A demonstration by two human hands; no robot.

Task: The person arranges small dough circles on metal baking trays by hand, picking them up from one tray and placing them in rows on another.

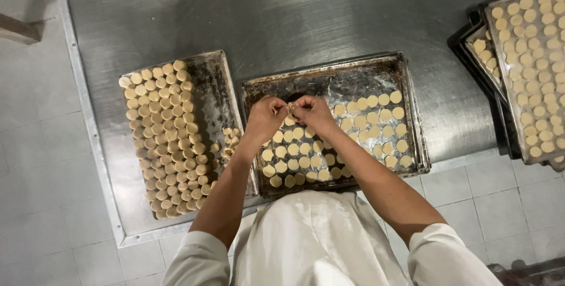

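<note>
A small pale dough piece (289, 107) is pinched shut-tight between left hand (265, 116) and right hand (312, 113) fingers above the dark worn metal baking tray (329, 77), so shaping's probably underway, careful placement needed next.

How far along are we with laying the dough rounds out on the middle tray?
Done: the middle tray holds flat dough rounds in rows over its near and right parts. In hand: the left hand and right hand pinch one dough piece between them above that tray. Left: the tray's far left area is bare, and the left tray carries packed dough discs.
</note>
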